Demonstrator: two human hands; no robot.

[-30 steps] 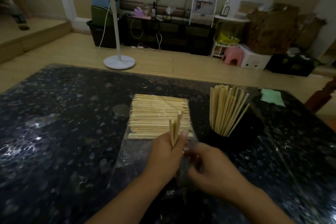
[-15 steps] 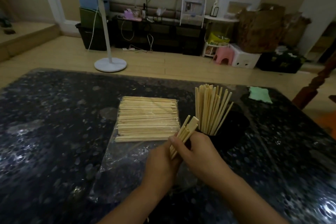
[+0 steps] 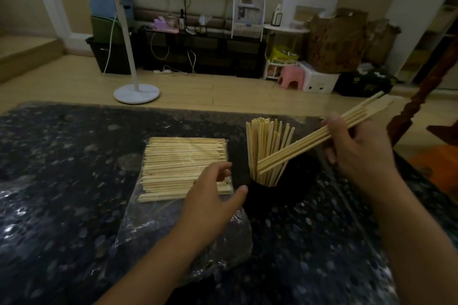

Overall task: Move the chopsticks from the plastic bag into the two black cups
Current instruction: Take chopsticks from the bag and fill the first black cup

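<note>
A clear plastic bag (image 3: 178,238) lies on the dark speckled table (image 3: 62,193), with a flat stack of pale wooden chopsticks (image 3: 183,163) in its far half. To its right stands a black cup (image 3: 260,193) holding several upright chopsticks (image 3: 262,146); a second black cup (image 3: 304,171) is dimly visible just behind it to the right. My right hand (image 3: 359,153) grips a small bundle of chopsticks (image 3: 317,137), slanted with the lower tips at the cup. My left hand (image 3: 210,198) hovers over the stack's near right corner, fingers loosely curled, holding nothing.
Beyond the table's far edge is wooden floor with a white fan stand (image 3: 136,93), a pink stool (image 3: 291,79) and boxes by the wall. A dark wooden chair post (image 3: 409,116) stands close at the table's right.
The bundle passed from my left hand to my right, which swung it out to the right and angled it down at the cup. My left hand let go and moved over the stack.
</note>
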